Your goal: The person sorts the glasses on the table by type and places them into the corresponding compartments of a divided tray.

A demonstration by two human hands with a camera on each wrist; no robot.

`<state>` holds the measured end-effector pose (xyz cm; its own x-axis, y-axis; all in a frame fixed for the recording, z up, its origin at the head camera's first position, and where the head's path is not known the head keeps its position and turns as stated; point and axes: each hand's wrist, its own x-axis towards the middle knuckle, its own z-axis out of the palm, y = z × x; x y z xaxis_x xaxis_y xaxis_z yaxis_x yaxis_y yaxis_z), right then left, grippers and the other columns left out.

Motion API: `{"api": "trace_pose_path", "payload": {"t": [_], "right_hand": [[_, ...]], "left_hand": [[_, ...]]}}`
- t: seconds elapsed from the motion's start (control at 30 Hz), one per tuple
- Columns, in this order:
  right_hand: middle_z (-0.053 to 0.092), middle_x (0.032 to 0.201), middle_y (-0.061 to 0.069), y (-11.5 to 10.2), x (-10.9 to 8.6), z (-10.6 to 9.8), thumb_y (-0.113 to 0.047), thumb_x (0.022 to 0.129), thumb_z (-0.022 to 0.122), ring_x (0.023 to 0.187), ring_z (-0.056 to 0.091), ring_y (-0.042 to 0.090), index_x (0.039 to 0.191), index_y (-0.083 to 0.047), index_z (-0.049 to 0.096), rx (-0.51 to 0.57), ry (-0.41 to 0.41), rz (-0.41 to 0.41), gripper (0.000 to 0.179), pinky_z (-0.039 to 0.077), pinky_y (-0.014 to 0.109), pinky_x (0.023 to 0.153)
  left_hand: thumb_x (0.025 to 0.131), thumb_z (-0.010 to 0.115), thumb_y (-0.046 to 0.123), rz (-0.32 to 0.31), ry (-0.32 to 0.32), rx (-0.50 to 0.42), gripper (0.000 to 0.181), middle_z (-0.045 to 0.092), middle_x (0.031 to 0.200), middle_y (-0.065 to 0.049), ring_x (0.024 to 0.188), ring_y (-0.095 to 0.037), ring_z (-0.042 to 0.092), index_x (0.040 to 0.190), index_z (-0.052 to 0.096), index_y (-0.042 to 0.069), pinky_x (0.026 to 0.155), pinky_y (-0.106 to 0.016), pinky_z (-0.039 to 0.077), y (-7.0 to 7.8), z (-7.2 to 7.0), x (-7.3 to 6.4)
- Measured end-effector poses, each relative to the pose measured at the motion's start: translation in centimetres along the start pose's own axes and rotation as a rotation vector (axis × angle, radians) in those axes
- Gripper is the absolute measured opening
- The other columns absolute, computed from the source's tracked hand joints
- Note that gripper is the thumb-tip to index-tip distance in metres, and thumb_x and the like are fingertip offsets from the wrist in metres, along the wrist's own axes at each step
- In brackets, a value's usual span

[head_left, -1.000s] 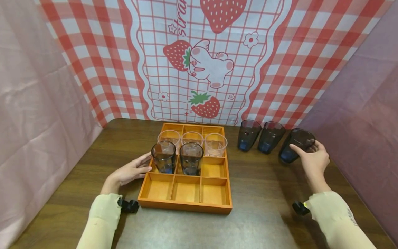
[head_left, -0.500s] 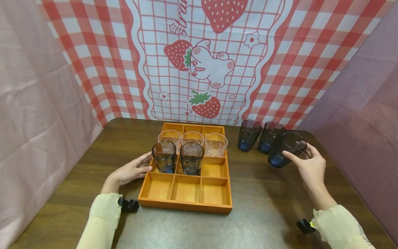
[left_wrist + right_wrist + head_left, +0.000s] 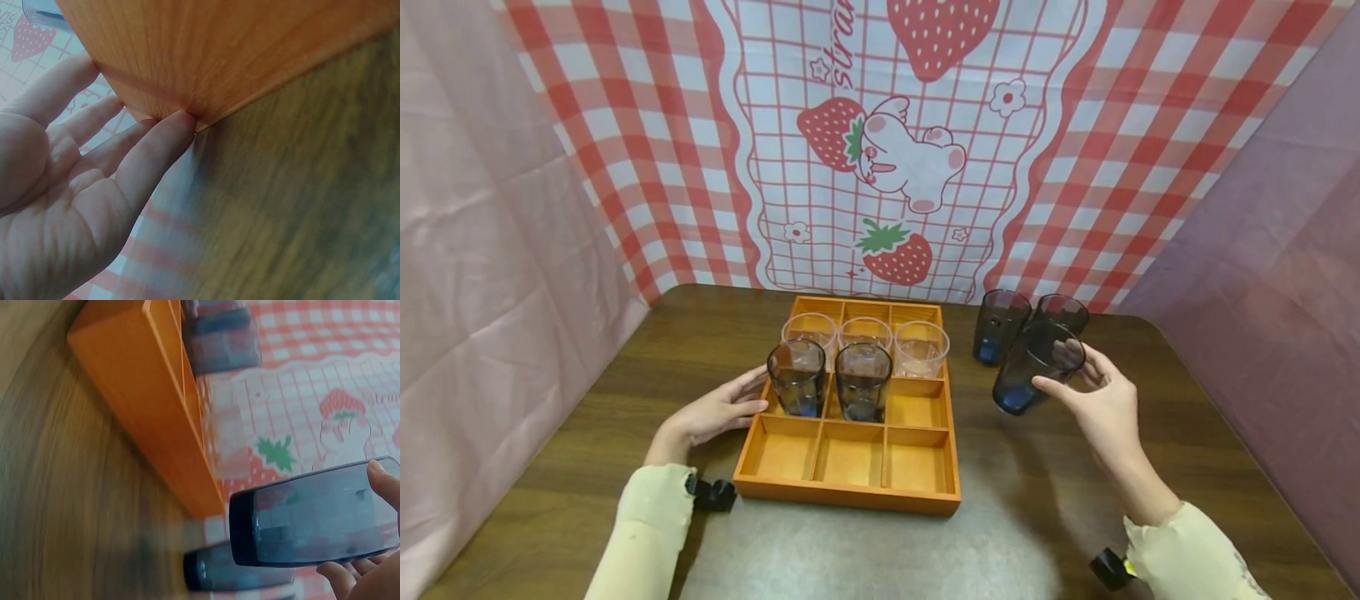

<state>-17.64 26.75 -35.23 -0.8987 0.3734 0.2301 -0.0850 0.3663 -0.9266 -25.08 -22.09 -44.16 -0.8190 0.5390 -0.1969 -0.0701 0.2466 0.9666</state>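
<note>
My right hand [image 3: 1108,408] grips a dark tinted tumbler [image 3: 1028,379] near its rim, thumb on one side and fingers on the other. The tumbler is tilted and held above the table, right of the divided wooden box [image 3: 850,497]; its dark base [image 3: 242,528] points toward the box in the right wrist view. Fingers of my left hand [image 3: 718,408] rest straight against the box's left side, at the lower edge of its wall [image 3: 187,56]. Two dark tumblers, one on the left [image 3: 796,387] and one in the middle [image 3: 861,392], stand in the box's middle row.
Three clear cups [image 3: 919,354] stand in the box's back row. Two more dark tumblers, a left one [image 3: 992,329] and a right one [image 3: 1066,310], stand on the wooden table [image 3: 1000,517] behind the held one. A checkered strawberry cloth [image 3: 895,150] hangs at the back.
My right hand has lifted the rightmost dark tumbler and carried it left toward the box, now overlapping another tumbler in the head view. My left hand has stayed at the box's side.
</note>
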Motion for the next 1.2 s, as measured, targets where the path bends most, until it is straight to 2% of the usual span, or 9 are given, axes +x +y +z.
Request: {"api": "trace_pose_path", "payload": {"t": [0.27, 0.4, 0.57, 0.67, 0.77, 1.0, 1.2], "right_hand": [[0.065, 0.110, -0.023, -1.5, -0.9, 2.6, -0.013, 0.075, 0.084, 0.104, 0.055, -0.010, 0.138, -0.007, 0.054, -0.004, -0.100, -0.044, 0.070, 0.051, 0.007, 0.079], [0.067, 0.113, -0.017, -1.8, -1.2, 3.9, -0.011, 0.075, 0.084, 0.104, 0.057, -0.010, 0.135, -0.007, 0.055, 0.031, -0.146, -0.081, 0.067, 0.052, 0.008, 0.079], [0.066, 0.127, 0.008, -2.0, -1.3, 5.5, -0.010, 0.074, 0.084, 0.103, 0.057, -0.012, 0.136, -0.006, 0.055, 0.049, -0.182, -0.100, 0.068, 0.052, 0.008, 0.079], [0.062, 0.132, 0.016, -2.2, -1.4, 6.3, -0.010, 0.074, 0.084, 0.103, 0.056, -0.012, 0.137, -0.006, 0.054, 0.055, -0.195, -0.093, 0.069, 0.052, 0.008, 0.078], [0.062, 0.133, 0.014, -2.3, -1.4, 7.1, -0.011, 0.073, 0.085, 0.107, 0.056, -0.007, 0.137, -0.008, 0.054, 0.050, -0.208, -0.073, 0.071, 0.052, 0.008, 0.078], [0.059, 0.137, 0.013, -2.3, -1.6, 8.3, -0.009, 0.074, 0.084, 0.125, 0.053, 0.017, 0.139, -0.008, 0.052, 0.081, -0.235, 0.001, 0.072, 0.051, 0.007, 0.079], [0.056, 0.139, 0.016, -1.8, -1.6, 9.1, -0.009, 0.073, 0.084, 0.128, 0.051, 0.022, 0.139, -0.006, 0.051, 0.059, -0.242, 0.029, 0.074, 0.051, 0.008, 0.081]], "left_hand": [[0.101, 0.052, 0.021, 0.008, 0.000, -0.009, 0.076, 0.003, 0.162, -0.025, 0.147, -0.045, 0.013, 0.157, 0.003, 0.008, 0.112, -0.056, 0.035, 0.0, 0.0, 0.0], [0.101, 0.052, 0.021, 0.015, -0.006, -0.019, 0.076, 0.002, 0.162, -0.024, 0.147, -0.045, 0.013, 0.157, 0.003, 0.009, 0.112, -0.056, 0.035, -0.1, -0.1, 0.0], [0.101, 0.052, 0.021, 0.012, -0.011, -0.025, 0.076, 0.000, 0.162, -0.023, 0.147, -0.045, 0.012, 0.157, 0.002, 0.009, 0.112, -0.056, 0.034, -0.1, -0.1, 0.1], [0.101, 0.052, 0.020, 0.013, -0.015, -0.025, 0.076, -0.001, 0.162, -0.024, 0.147, -0.045, 0.011, 0.157, 0.001, 0.008, 0.112, -0.056, 0.034, -0.1, -0.1, 0.1], [0.101, 0.052, 0.020, 0.013, -0.014, -0.031, 0.076, -0.002, 0.162, -0.024, 0.147, -0.046, 0.011, 0.157, 0.001, 0.007, 0.113, -0.057, 0.033, -0.1, 0.0, 0.2], [0.101, 0.053, 0.020, 0.002, -0.010, -0.021, 0.077, -0.001, 0.162, -0.024, 0.147, -0.045, 0.012, 0.157, 0.001, 0.007, 0.113, -0.056, 0.034, -0.1, 0.0, 0.3], [0.101, 0.052, 0.019, 0.007, -0.010, -0.023, 0.077, -0.001, 0.161, -0.025, 0.147, -0.046, 0.012, 0.157, 0.001, 0.007, 0.112, -0.056, 0.034, -0.1, -0.1, 0.2]]}}
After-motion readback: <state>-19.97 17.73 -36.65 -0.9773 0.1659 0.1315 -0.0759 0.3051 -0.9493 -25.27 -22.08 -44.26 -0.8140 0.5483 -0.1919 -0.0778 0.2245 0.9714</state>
